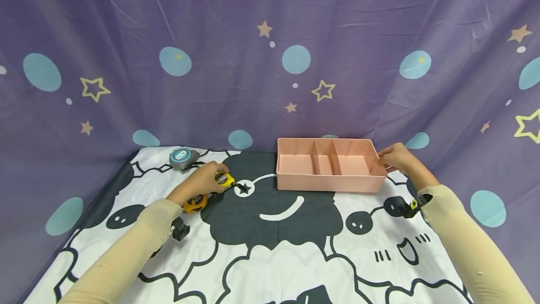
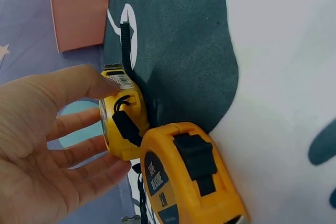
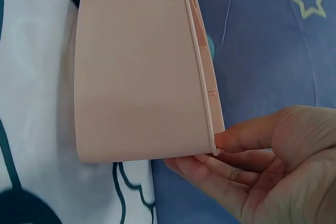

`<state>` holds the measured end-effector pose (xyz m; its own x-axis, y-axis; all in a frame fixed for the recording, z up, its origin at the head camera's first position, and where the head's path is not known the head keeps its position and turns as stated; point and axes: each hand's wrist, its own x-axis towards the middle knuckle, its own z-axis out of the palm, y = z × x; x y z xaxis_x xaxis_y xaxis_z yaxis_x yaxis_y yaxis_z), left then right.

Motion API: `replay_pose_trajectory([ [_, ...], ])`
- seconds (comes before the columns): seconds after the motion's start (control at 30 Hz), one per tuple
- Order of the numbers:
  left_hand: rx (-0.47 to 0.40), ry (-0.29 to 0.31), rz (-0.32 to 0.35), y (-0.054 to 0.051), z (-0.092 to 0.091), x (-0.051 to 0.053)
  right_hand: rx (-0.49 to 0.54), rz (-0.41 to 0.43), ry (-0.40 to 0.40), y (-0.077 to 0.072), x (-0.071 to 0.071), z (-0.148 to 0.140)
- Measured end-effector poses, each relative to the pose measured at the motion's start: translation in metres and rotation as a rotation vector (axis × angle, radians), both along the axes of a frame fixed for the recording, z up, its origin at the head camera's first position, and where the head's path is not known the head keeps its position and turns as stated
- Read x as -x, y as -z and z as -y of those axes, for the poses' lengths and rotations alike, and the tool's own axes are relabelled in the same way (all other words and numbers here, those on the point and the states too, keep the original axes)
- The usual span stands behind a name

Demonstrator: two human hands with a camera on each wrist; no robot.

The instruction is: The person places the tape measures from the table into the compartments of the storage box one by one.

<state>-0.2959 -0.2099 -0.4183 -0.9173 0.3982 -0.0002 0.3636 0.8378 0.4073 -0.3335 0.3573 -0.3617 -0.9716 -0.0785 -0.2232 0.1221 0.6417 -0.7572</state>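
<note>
My left hand point(image 1: 201, 181) holds a small yellow tape measure point(image 2: 126, 111) with a black strap, thumb on one side and fingers on the other. Right beside it lies a larger orange-yellow tape measure point(image 2: 191, 174) with a black lock button, marked 2M. Farther back is a grey tape measure point(image 1: 183, 158) with a teal face. On the right, my right hand point(image 1: 398, 157) pinches the right end wall of a pink divided box point(image 1: 331, 183), thumb at its rim and fingers beneath the corner. Three compartments show in the box, with nothing in them.
A white cloth point(image 1: 291, 266) with dark cartoon shapes covers the table. Behind it hangs a purple curtain point(image 1: 236, 83) with stars and dots, close to the box's back. Each wrist wears a small black camera point(image 1: 180, 229).
</note>
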Motion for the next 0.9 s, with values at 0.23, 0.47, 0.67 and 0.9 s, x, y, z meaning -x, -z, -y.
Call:
replay_pose_trajectory([
  [0.23, -0.001, 0.004, -0.001, -0.001, -0.001, 0.002, 0.032, 0.018, -0.001, 0.001, -0.004, 0.025],
  [0.47, -0.009, 0.015, 0.012, -0.003, 0.0, 0.006, 0.066, 0.046, 0.012, 0.005, -0.007, 0.043],
  [0.67, 0.004, 0.011, 0.033, -0.004, 0.001, 0.01, 0.078, 0.061, -0.004, 0.008, -0.01, 0.054],
  [0.9, 0.016, -0.012, 0.061, -0.005, -0.002, 0.01, 0.111, 0.071, -0.027, 0.013, -0.01, 0.063],
])
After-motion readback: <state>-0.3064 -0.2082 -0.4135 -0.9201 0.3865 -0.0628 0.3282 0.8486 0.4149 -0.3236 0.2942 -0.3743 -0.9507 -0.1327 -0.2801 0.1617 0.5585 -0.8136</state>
